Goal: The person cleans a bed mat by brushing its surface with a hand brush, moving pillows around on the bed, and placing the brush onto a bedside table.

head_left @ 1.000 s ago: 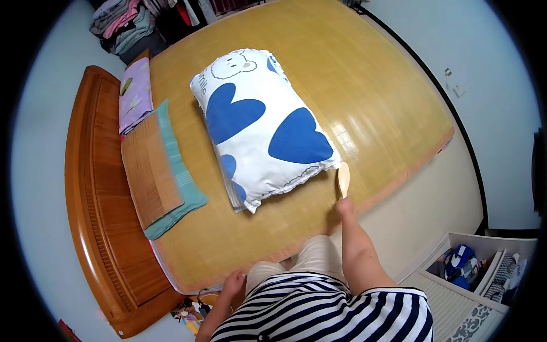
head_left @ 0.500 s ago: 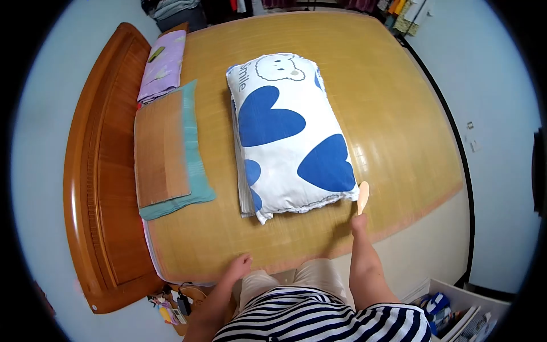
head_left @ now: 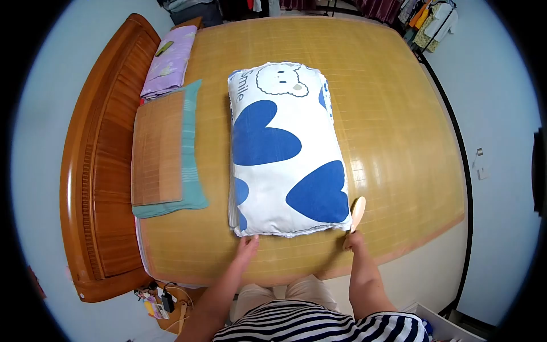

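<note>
A white pillow (head_left: 316, 134) with blue hearts, a bear face and the word "Smile" lies on the bed on top of a folded layer, of which only the left edge shows. My left hand (head_left: 248, 245) reaches to its near left corner, fingers stretched out and fingertips at the edge. By the near right corner, my right hand (head_left: 354, 239) is closed around a pale wooden paddle-shaped tool (head_left: 358, 212). Its rounded end points away from me, and a bit of handle sticks out below my fist. Whether it has bristles cannot be seen.
A woven mat (head_left: 399, 142) covers the bed. Along the wooden headboard (head_left: 111, 165) lie a teal pillow (head_left: 194, 171) with a brown mat pad and a folded purple cloth (head_left: 171, 68). Cables and small items (head_left: 162, 299) crowd a bedside surface. Clothes (head_left: 430, 25) hang at the far right.
My left hand has moved forward from near my lap to the pillow's near left corner. The tool in my right hand is more tilted. The view has shifted slightly.
</note>
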{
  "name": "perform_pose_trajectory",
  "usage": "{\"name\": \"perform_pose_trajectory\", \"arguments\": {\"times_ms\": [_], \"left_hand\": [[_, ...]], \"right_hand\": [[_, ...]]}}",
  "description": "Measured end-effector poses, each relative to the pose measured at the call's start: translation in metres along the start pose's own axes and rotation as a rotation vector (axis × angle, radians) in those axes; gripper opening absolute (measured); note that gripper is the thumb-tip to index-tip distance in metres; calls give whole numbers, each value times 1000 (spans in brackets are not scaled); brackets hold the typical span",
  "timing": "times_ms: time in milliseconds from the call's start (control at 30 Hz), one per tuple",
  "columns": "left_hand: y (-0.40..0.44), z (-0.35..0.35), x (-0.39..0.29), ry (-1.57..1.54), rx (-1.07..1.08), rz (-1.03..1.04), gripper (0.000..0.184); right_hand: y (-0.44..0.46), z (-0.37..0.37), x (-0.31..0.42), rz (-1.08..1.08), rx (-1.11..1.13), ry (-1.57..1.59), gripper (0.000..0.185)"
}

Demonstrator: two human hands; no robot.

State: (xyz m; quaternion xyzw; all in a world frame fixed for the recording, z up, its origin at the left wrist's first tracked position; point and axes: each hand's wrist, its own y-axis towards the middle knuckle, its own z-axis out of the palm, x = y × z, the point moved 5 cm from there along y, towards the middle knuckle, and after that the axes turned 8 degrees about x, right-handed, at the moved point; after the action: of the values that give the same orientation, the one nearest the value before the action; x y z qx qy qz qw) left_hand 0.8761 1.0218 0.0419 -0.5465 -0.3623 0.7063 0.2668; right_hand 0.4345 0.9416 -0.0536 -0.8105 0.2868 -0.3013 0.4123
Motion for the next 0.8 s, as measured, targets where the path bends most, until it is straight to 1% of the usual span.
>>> {"name": "perform_pose_trajectory", "arguments": {"times_ms": [33,67,100,133,200,233,300,367,400,433,467,500,567,600,667,700,767,800], "left_hand": [[2,2,-2,-54,10,-31,70],[5,2,-2,-130,-31,-9,57],[7,3,-4,-131,-31,-10,57],[9,3,-5,-189,-14,0,56],[12,2,-9,-245,-1,6,55],[11,1,-11,-269,23,8,53],[12,0,-13,-296,46,6,51],[13,-5,-16,-350,12,86,47],[12,-5,-21,-350,12,81,47],[9,-7,-31,-292,-55,116,51],[7,-10,-38,-235,-120,151,55],[13,-14,-35,-238,-118,148,55],[32,-27,-29,-106,-142,203,73],[36,-29,-27,-111,-141,199,73],[43,-33,-29,-75,-135,179,89],[44,-34,-33,-80,-136,173,89],[43,-31,-44,24,-81,156,85],[45,-33,-41,17,-84,151,85]], "right_hand": [[1,-4,0,3,-1,-2,13],[2,-6,0,25,9,69,16],[6,-6,-2,48,21,141,19],[9,-6,-4,49,22,141,19],[14,-6,-3,-11,-7,66,27],[18,-8,-3,-9,-3,66,27],[28,-19,4,3,-30,-139,34],[-24,-57,50,9,-237,-207,39],[-27,-67,59,-86,-415,-176,42],[-33,-77,68,-181,-592,-145,44],[-30,-83,78,-284,-536,-48,44],[-30,-91,93,-387,-479,48,45],[-32,-93,129,-472,-368,275,44],[-27,-92,143,-470,-369,269,44],[-12,-79,169,-546,-198,498,42],[-8,-75,180,-542,-195,492,42],[2,-52,194,-450,91,738,40],[4,-45,195,-447,94,731,40]]}}
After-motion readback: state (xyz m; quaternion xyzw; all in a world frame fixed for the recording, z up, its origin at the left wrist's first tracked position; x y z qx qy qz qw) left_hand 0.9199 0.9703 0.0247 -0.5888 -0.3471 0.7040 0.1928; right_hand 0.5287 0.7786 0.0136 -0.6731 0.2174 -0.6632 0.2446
